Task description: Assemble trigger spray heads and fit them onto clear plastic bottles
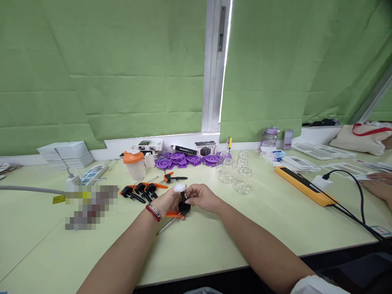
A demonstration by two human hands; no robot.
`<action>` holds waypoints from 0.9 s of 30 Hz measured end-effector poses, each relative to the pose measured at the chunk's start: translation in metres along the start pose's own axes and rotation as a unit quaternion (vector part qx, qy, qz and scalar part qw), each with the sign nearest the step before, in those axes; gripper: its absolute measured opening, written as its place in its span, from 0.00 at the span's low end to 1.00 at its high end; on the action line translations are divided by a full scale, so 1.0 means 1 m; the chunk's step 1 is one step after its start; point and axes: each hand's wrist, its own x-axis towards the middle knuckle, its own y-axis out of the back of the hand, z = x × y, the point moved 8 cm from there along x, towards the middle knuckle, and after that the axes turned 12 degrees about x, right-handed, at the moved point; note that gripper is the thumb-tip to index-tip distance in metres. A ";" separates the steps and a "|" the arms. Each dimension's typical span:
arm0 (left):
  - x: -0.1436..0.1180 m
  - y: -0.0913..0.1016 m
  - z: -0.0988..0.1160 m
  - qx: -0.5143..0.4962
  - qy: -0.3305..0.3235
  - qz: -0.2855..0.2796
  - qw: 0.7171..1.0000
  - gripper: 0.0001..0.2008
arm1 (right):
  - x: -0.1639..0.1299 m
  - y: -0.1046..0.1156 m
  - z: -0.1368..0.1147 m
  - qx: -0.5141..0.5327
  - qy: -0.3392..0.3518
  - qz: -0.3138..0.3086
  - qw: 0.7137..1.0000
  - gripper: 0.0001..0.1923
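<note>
Hands meet over the table: left hand [168, 201] and right hand [200, 197] both clamped on a black-and-orange clamp [183, 207].

The back of the room is covered by green blinds [122, 73], parted by a white window frame [212, 65] where daylight is let in. A pale green table [214, 241] is set below.

Four clamps are counted on the table [275, 228]: one clamp [180, 208] held in the hands, three [139, 190] lying toward the back edge, plus a fifth [173, 178] behind them. One orange-lidded cup [134, 164] and about five glass jars [235, 171] are seen.
</note>
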 end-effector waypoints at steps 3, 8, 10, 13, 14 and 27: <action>0.000 -0.001 0.001 0.005 0.005 0.003 1.000 0.32 | -0.001 0.000 -0.001 0.008 -0.005 0.002 1.000 0.20; 0.001 -0.001 0.003 0.002 -0.016 -0.007 1.000 0.31 | -0.003 0.001 -0.007 0.016 -0.005 0.000 1.000 0.17; 0.001 0.000 0.002 0.001 -0.020 -0.008 1.000 0.30 | -0.004 0.001 -0.009 0.007 -0.003 -0.001 1.000 0.16; 0.002 0.001 0.001 0.000 -0.022 -0.013 1.000 0.30 | -0.005 0.002 -0.009 0.004 -0.006 -0.001 1.000 0.16; 0.002 0.001 0.001 -0.002 -0.023 -0.016 1.000 0.30 | -0.005 0.002 -0.009 0.006 -0.010 0.000 1.000 0.16; -0.001 -0.003 0.007 -0.019 -0.026 -0.002 0.999 0.27 | -0.005 0.004 -0.005 0.044 -0.032 0.002 0.999 0.15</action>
